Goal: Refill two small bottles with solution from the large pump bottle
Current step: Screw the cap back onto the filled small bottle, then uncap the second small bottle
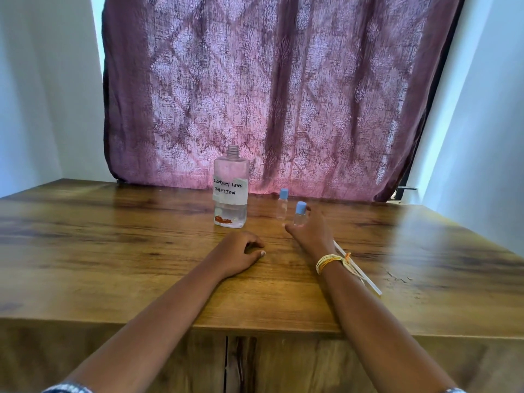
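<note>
Blue-capped small bottles wait right of centre; I read my right hand as the one to take them.

My right hand (310,231) cups around the nearer small bottle (300,214), fingers spread wide; I cannot tell whether it grips. That bottle stands upright, the farther small bottle (282,205) just up-left. My left hand (236,255) rests loosely curled, holding nothing, below the large uncapped solution bottle (231,191) on the wooden table (113,251).
</note>
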{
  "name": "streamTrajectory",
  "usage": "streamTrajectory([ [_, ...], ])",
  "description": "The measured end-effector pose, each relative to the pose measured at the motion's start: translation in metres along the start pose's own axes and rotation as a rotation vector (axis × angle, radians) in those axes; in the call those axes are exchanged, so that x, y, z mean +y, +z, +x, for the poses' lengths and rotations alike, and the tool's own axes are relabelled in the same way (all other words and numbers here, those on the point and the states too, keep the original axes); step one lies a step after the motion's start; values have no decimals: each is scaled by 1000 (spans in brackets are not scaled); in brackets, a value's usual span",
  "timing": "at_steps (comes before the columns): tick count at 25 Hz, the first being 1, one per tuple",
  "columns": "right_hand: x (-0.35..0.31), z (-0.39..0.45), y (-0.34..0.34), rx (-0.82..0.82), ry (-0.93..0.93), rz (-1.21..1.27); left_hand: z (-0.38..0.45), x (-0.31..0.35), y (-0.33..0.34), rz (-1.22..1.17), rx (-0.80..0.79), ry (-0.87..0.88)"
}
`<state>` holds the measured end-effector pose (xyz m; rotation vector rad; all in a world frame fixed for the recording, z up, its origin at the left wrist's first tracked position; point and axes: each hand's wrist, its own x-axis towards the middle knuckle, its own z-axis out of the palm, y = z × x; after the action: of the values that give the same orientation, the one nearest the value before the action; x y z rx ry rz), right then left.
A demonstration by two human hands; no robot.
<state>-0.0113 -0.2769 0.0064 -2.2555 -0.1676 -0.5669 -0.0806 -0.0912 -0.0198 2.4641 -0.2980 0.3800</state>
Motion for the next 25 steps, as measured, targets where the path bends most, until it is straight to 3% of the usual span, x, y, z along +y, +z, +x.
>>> streamTrajectory([
  [3,-22,-10,4,335,-278,-131,1,-4,0,-49,42,-42],
  [5,-34,-17,8,414,-445,-194,3,-6,-3,-97,82,-89],
  [7,-41,-21,19,284,-555,-209,4,-6,-6,-145,134,-129],
  [9,-47,-22,31,34,-542,-254,5,-6,-9,-162,211,-163],
  [12,-50,-14,51,-250,-302,-284,9,-10,-12,-186,297,-194],
  [14,-52,-1,63,-309,-62,-146,12,-11,-11,-198,314,-206],
  [21,-62,63,99,159,517,189,20,-23,-7,-203,321,-205],
  [25,-53,79,99,108,517,120,24,-30,-9,-268,299,-207],
])
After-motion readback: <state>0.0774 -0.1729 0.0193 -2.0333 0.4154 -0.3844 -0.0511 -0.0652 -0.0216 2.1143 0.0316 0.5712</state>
